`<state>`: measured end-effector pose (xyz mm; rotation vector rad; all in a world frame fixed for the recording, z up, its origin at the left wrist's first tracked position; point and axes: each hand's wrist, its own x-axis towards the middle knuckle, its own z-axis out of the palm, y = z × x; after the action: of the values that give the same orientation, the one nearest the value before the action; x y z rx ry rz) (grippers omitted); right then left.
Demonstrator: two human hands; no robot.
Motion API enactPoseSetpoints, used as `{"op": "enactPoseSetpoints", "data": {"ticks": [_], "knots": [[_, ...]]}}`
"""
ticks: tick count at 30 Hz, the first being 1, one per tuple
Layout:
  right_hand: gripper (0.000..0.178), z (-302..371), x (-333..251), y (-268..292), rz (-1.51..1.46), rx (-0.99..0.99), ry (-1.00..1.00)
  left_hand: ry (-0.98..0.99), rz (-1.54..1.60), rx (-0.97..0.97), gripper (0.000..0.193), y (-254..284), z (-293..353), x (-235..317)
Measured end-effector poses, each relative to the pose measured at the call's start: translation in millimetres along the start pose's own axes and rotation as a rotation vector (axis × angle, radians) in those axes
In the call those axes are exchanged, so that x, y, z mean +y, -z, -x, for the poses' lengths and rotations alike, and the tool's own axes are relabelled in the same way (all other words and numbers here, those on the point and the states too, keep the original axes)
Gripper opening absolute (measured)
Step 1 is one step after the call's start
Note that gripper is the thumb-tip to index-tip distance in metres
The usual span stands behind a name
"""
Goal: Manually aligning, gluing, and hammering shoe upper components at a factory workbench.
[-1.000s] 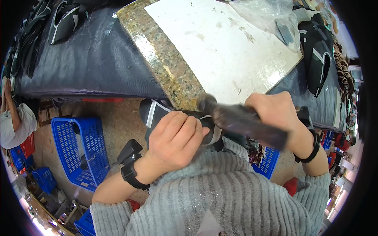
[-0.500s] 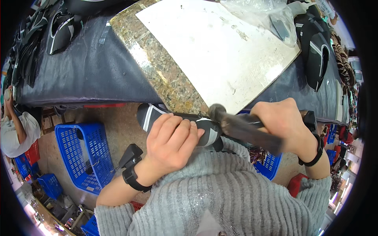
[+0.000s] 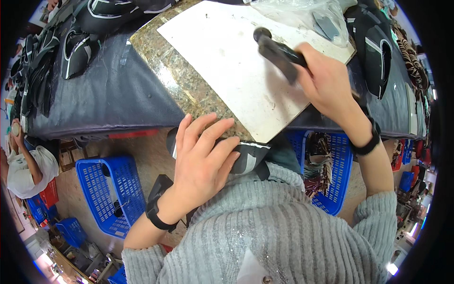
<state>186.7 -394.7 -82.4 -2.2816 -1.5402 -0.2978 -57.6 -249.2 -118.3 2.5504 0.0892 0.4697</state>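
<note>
A black shoe upper (image 3: 248, 158) with white and grey strips lies at the near corner of a speckled stone slab (image 3: 203, 90). My left hand (image 3: 201, 158) rests over it, its fingers spread and their tips reaching to the slab's edge. Part of the upper is hidden under this hand. My right hand (image 3: 326, 83) is closed around a hammer (image 3: 279, 59), raised above the white board (image 3: 236, 57) that lies on the slab. The hammer is slightly blurred and apart from the upper.
More black uppers (image 3: 78, 54) lie on the dark-covered table (image 3: 113, 94) at left, and others (image 3: 378, 61) at right. A clear plastic bag (image 3: 326, 21) sits on the board. Blue crates (image 3: 101, 189) stand below; one (image 3: 340, 175) holds dark pieces. A person (image 3: 30, 165) is at far left.
My right hand has lifted the hammer up and away from the upper, over the board. My left hand's fingers have spread and shifted toward the slab's edge.
</note>
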Motion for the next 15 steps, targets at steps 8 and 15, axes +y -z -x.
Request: {"op": "enactPoseSetpoints", "data": {"ticks": [8,15], "knots": [[0.037,-39,7,-56,0.112,0.272,0.243,0.122,0.171,-0.101,0.038,6,-4,6],[0.06,36,-61,-11,-0.466,-0.289,0.26,0.323,0.016,0.102,0.065,1,7,7]]}}
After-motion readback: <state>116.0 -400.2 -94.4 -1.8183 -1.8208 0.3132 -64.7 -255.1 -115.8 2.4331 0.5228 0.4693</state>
